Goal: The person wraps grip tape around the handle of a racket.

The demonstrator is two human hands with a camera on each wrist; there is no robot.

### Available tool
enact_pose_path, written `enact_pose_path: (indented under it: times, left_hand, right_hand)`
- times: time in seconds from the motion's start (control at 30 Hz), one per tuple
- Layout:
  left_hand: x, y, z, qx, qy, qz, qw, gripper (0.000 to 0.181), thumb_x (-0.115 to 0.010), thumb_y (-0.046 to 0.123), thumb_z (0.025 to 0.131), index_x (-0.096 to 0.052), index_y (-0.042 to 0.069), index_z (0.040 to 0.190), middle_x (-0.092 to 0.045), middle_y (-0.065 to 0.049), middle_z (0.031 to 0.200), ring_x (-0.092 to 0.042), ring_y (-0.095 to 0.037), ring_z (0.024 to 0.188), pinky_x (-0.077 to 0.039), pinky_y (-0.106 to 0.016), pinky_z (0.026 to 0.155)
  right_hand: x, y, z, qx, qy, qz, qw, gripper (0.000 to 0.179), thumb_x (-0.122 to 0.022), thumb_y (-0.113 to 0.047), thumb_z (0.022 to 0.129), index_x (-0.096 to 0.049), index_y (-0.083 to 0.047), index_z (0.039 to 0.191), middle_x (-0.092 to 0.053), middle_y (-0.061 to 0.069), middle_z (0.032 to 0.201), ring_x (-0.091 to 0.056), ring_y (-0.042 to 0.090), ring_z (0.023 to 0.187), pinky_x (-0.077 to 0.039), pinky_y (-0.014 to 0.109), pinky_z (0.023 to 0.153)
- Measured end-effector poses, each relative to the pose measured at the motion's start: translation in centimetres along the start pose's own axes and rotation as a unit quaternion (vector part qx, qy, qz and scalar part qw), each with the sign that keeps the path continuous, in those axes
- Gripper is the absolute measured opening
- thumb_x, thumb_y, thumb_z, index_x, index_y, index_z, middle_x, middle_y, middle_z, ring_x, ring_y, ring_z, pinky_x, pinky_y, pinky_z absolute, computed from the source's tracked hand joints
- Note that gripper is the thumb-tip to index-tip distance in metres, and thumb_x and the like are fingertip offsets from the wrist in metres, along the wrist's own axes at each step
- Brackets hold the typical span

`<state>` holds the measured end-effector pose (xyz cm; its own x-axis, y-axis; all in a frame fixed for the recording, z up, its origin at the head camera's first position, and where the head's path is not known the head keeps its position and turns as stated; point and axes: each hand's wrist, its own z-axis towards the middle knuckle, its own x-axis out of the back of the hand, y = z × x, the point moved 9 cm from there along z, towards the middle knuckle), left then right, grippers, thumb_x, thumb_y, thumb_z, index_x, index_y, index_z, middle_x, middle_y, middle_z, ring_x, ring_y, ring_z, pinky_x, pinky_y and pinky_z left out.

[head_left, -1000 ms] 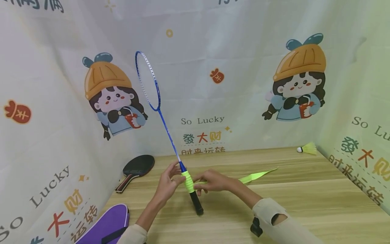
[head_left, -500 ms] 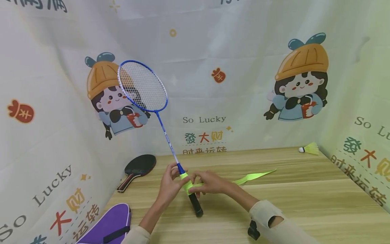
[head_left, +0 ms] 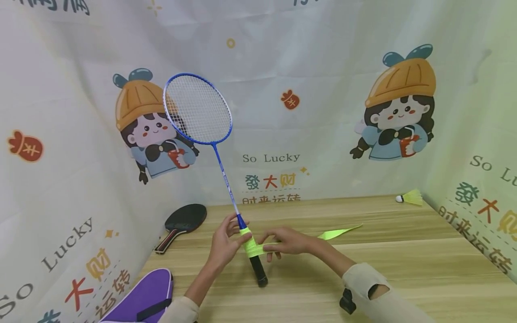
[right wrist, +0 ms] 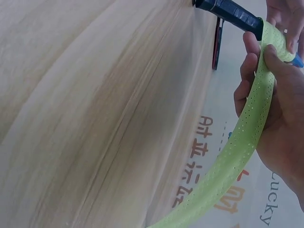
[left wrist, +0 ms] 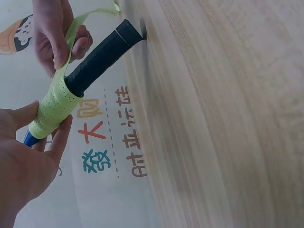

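Note:
A blue and white badminton racket (head_left: 226, 179) leans up and to the left, its strung head highest. The left hand (head_left: 224, 242) holds it at the top of the handle, fingers and thumb around the wrapped part. Yellow-green perforated grip tape (left wrist: 54, 107) covers the upper handle, while the lower handle (left wrist: 104, 57) shows black. Between thumb and fingers, the right hand (head_left: 288, 242) pinches the tape just off the handle. From there the loose tape (right wrist: 237, 147) trails past the right hand, and its tapered end (head_left: 341, 231) reaches over the table to the right.
On the wooden table (head_left: 404, 269), a black table tennis bat (head_left: 186, 218) lies at the back left. A purple case (head_left: 141, 296) is at the front left. Back right is a yellow shuttlecock (head_left: 411, 197). Printed cloth (head_left: 323, 134) walls surround the table.
The racket has turned on its axis, so its head, edge-on at first, now faces forward. The right hand has drawn slightly right, with a short stretch of tape showing beside the handle.

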<state>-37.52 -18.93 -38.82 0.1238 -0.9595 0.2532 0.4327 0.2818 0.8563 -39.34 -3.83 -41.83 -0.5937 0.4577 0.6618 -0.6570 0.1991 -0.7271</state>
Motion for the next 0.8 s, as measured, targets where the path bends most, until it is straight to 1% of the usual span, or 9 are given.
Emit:
enact_pose_path:
  times: [0.07, 0.13, 0.23, 0.37, 0.47, 0.53, 0.7, 0.73, 0.8]
  left_hand:
    - [0.0, 0.0, 0.0, 0.000, -0.005, 0.001, 1.0000, 0.069, -0.081, -0.005, 0.085, -0.052, 0.004, 0.146, -0.072, -0.022, 0.123, -0.070, -0.041, 0.108, -0.052, -0.060, 0.097]
    - [-0.1, 0.1, 0.0, 0.001, -0.013, 0.003, 0.9999, 0.067, -0.081, -0.004, 0.086, -0.052, 0.005, 0.146, -0.072, -0.020, 0.124, -0.071, -0.038, 0.109, -0.053, -0.057, 0.097]
    - [-0.3, 0.2, 0.0, 0.002, -0.028, -0.006, 0.9996, 0.065, -0.079, -0.005, 0.088, -0.052, 0.006, 0.146, -0.071, -0.020, 0.127, -0.070, -0.036, 0.112, -0.053, -0.053, 0.099]
    - [-0.7, 0.0, -0.1, 0.007, -0.052, -0.033, 0.9981, 0.066, -0.076, -0.007, 0.089, -0.049, 0.004, 0.148, -0.068, -0.022, 0.131, -0.067, -0.038, 0.119, -0.051, -0.054, 0.102]
    - [-0.9, -0.1, -0.2, 0.015, -0.065, -0.049, 0.9966, 0.065, -0.073, -0.008, 0.091, -0.045, 0.004, 0.149, -0.066, -0.022, 0.135, -0.063, -0.040, 0.125, -0.048, -0.056, 0.104]
    - [-1.1, -0.2, -0.2, 0.017, -0.070, -0.050, 0.9962, 0.062, -0.072, -0.008, 0.092, -0.045, 0.004, 0.147, -0.065, -0.020, 0.138, -0.060, -0.041, 0.128, -0.047, -0.054, 0.105]
    - [-1.1, -0.1, -0.1, 0.024, -0.076, -0.066, 0.9947, 0.056, -0.069, -0.009, 0.094, -0.047, 0.005, 0.143, -0.061, -0.019, 0.144, -0.055, -0.039, 0.129, -0.052, -0.040, 0.101]
    - [-1.1, -0.2, 0.0, 0.027, -0.077, -0.069, 0.9943, 0.056, -0.069, -0.009, 0.094, -0.047, 0.005, 0.144, -0.060, -0.019, 0.145, -0.055, -0.040, 0.129, -0.054, -0.038, 0.099]
    - [-1.1, -0.1, 0.0, 0.026, -0.079, -0.070, 0.9941, 0.056, -0.068, -0.008, 0.095, -0.047, 0.004, 0.146, -0.058, -0.021, 0.145, -0.055, -0.040, 0.129, -0.054, -0.037, 0.099]
  right_hand:
    - [0.0, 0.1, 0.0, -0.002, -0.002, -0.001, 1.0000, 0.027, -0.059, -0.015, 0.107, -0.064, 0.000, 0.129, -0.078, 0.006, 0.082, -0.069, 0.031, 0.064, -0.058, 0.053, 0.064]
    - [-0.1, 0.3, 0.0, -0.002, -0.003, -0.006, 1.0000, 0.029, -0.059, -0.016, 0.107, -0.064, 0.001, 0.130, -0.078, 0.007, 0.083, -0.070, 0.031, 0.064, -0.058, 0.051, 0.064]
    - [-0.2, 0.6, 0.2, -0.006, -0.002, -0.018, 0.9998, 0.031, -0.059, -0.016, 0.107, -0.064, 0.004, 0.131, -0.079, 0.006, 0.083, -0.069, 0.029, 0.063, -0.058, 0.044, 0.062]
    - [-0.4, 0.9, 0.3, -0.007, -0.003, -0.025, 0.9997, 0.031, -0.059, -0.015, 0.107, -0.064, 0.004, 0.131, -0.079, 0.005, 0.082, -0.069, 0.023, 0.062, -0.058, 0.033, 0.060]
    - [-0.6, 0.6, 0.4, 0.004, -0.009, -0.029, 0.9995, 0.028, -0.058, -0.014, 0.108, -0.066, 0.002, 0.129, -0.078, 0.005, 0.082, -0.069, 0.018, 0.061, -0.056, 0.027, 0.059]
    - [-0.6, 0.4, 0.5, 0.009, -0.012, -0.031, 0.9994, 0.025, -0.058, -0.014, 0.108, -0.067, -0.001, 0.127, -0.078, 0.004, 0.081, -0.069, 0.016, 0.061, -0.056, 0.025, 0.059]
    - [-0.7, 0.2, 0.8, 0.008, -0.011, -0.041, 0.9991, 0.018, -0.058, -0.014, 0.108, -0.070, -0.006, 0.118, -0.077, 0.000, 0.079, -0.069, 0.010, 0.061, -0.054, 0.022, 0.059]
    - [-0.6, 0.2, 0.8, 0.007, -0.007, -0.041, 0.9991, 0.017, -0.058, -0.014, 0.108, -0.070, -0.006, 0.117, -0.077, 0.000, 0.079, -0.068, 0.009, 0.060, -0.054, 0.021, 0.059]
    - [-0.6, 0.1, 0.9, 0.005, -0.001, -0.039, 0.9992, 0.016, -0.058, -0.013, 0.108, -0.070, -0.006, 0.116, -0.077, 0.002, 0.078, -0.066, 0.007, 0.060, -0.052, 0.020, 0.058]
